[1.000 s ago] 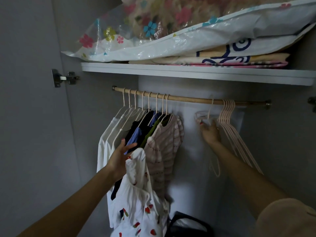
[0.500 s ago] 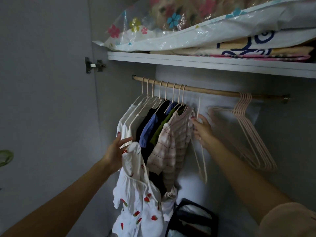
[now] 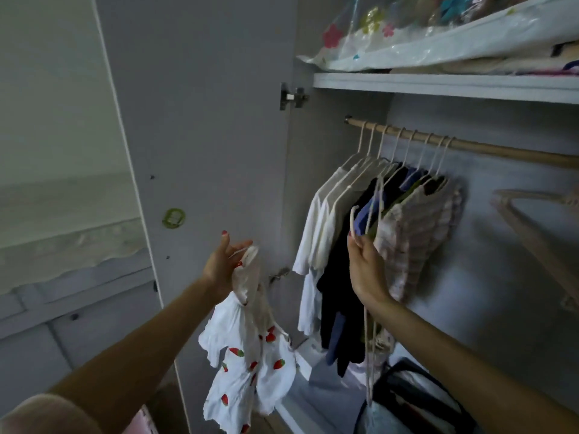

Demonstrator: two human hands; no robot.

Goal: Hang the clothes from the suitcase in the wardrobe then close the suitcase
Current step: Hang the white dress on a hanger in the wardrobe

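At lower centre, the left hand (image 3: 223,265) grips the top of a white strawberry-print garment (image 3: 247,355) that hangs below it, forefinger and thumb extended. Right of it, the right hand (image 3: 366,270) pinches an empty hanger (image 3: 369,311). Beyond, clothes (image 3: 385,233) hang from the wardrobe rail (image 3: 488,149), upper right.

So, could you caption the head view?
Left hand holds strawberry-print garment; right hand holds empty hanger beside hung clothes.

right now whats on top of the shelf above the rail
On the shelf lies a clear, flower-printed plastic storage bag with bedding inside, resting on folded fabrics at the right. How many folded pieces lie under the bag, and anything further back, is covered.
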